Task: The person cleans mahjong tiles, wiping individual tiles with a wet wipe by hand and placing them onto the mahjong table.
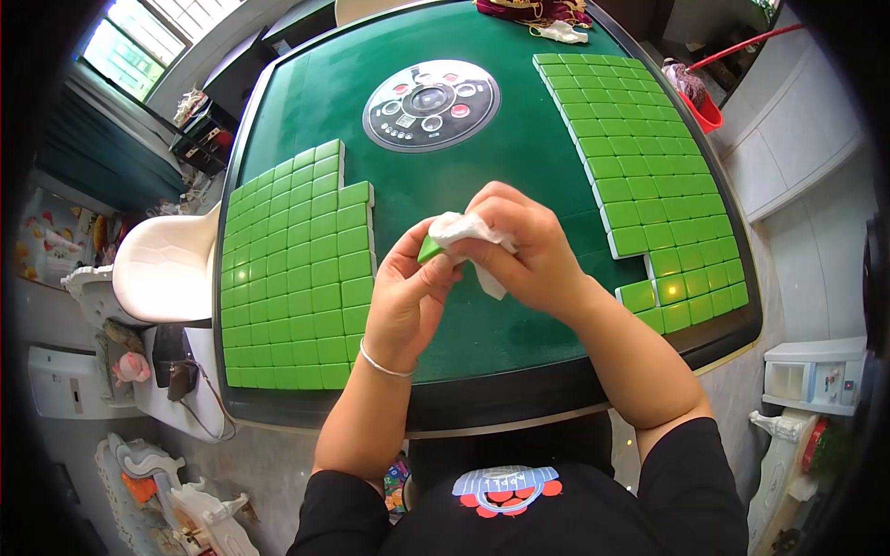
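Observation:
Over the middle of the green table, my left hand (414,287) grips a green-backed mahjong tile (429,249) between thumb and fingers. My right hand (528,246) is closed on a white tissue (456,229), which is pressed against the tile and covers part of it. A loose end of the tissue hangs below my right fingers. To the left lies a block of mahjong tiles (292,269), green backs up, in close rows. Another block of tiles (640,167) lies to the right, with a notch near its lower left side.
The mahjong table (491,338) has a round control panel (431,105) in its centre. A dark red cloth (528,9) and a crumpled white tissue sit at the far edge. At the left stands a white chair (167,269); a red bucket (707,113) is beyond the right edge.

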`<action>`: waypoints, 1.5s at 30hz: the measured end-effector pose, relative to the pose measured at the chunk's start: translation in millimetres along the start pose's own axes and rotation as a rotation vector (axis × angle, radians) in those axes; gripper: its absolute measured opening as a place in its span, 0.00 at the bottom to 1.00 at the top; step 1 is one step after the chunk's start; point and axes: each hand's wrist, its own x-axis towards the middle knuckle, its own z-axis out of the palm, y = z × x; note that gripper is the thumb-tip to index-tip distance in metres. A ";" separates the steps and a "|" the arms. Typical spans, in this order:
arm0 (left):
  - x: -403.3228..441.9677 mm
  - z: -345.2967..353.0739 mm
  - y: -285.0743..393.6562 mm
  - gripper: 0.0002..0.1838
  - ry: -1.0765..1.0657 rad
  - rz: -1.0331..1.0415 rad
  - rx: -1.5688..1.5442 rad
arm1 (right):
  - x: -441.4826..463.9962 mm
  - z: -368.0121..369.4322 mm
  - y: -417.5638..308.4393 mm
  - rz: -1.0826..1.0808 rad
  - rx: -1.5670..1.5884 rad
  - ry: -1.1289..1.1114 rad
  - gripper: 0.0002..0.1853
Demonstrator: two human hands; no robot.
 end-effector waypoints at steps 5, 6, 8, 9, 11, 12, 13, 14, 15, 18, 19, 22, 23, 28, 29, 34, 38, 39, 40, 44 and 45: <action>1.4 7.4 3.9 0.23 -0.082 -0.066 -0.167 | 3.3 -13.0 9.5 0.239 0.028 0.142 0.06; 1.5 10.2 4.7 0.22 -0.084 -0.059 -0.171 | 3.1 -14.0 9.4 0.275 0.077 0.178 0.06; 3.7 11.0 6.0 0.21 -0.040 -0.090 -0.286 | 1.5 -12.2 5.1 0.077 -0.053 0.148 0.06; 4.1 10.1 7.1 0.21 -0.015 -0.104 -0.342 | 2.0 -8.0 -2.0 -0.029 -0.130 0.117 0.07; 4.5 10.6 4.9 0.20 0.015 -0.089 -0.331 | -1.2 1.4 -2.1 -0.141 -0.279 0.084 0.10; 5.0 11.9 2.6 0.20 0.027 -0.083 -0.326 | -2.0 2.0 -1.6 -0.120 -0.302 0.083 0.10; 4.2 9.7 -1.7 0.19 0.064 -0.055 -0.253 | -2.5 2.0 -1.5 -0.099 -0.327 0.083 0.10; 2.9 5.1 -5.8 0.19 0.064 -0.035 -0.246 | -2.7 2.2 -1.2 -0.080 -0.350 0.082 0.11; 1.7 1.9 -8.4 0.19 0.065 -0.013 -0.237 | -3.4 5.8 0.1 -0.163 -0.379 0.050 0.10; 0.0 2.7 -7.6 0.22 0.105 -0.004 -0.266 | -5.6 14.8 5.0 -0.328 -0.445 -0.037 0.10; 0.3 1.9 -5.9 0.23 0.096 -0.011 -0.276 | -5.9 13.8 6.3 -0.324 -0.458 -0.065 0.10; 2.0 3.4 -5.1 0.24 0.071 0.001 -0.313 | -0.8 5.0 8.6 -0.249 -0.383 -0.005 0.09; 2.5 6.4 -4.9 0.24 0.078 0.003 -0.322 | 0.2 1.0 7.9 -0.180 -0.360 0.043 0.09; 1.8 6.4 -3.6 0.23 -0.025 -0.057 -0.373 | 0.9 -9.7 11.4 0.065 -0.236 0.158 0.06; 1.4 7.0 -4.1 0.23 -0.032 -0.069 -0.356 | 0.3 -9.0 10.9 0.044 -0.225 0.171 0.06; -2.3 16.1 -5.1 0.21 0.086 -0.141 -0.269 | -2.9 2.2 15.0 -0.057 -0.192 0.221 0.06; -2.0 2.2 -8.2 0.20 -0.058 -0.181 -0.240 | -1.9 -0.6 11.4 -0.161 -0.253 0.212 0.10; -3.0 5.4 -9.0 0.20 -0.043 -0.156 -0.231 | -1.7 -2.9 12.5 -0.209 -0.294 0.194 0.11; -4.0 7.0 -9.6 0.20 -0.027 -0.131 -0.221 | -1.8 -4.2 13.2 -0.256 -0.334 0.175 0.12; -5.3 -2.0 -9.0 0.21 0.008 -0.042 -0.358 | -0.5 3.0 2.2 -0.415 -0.420 -0.040 0.14; -3.3 0.8 -5.5 0.21 0.002 -0.027 -0.358 | -1.3 4.1 3.8 -0.407 -0.405 -0.073 0.13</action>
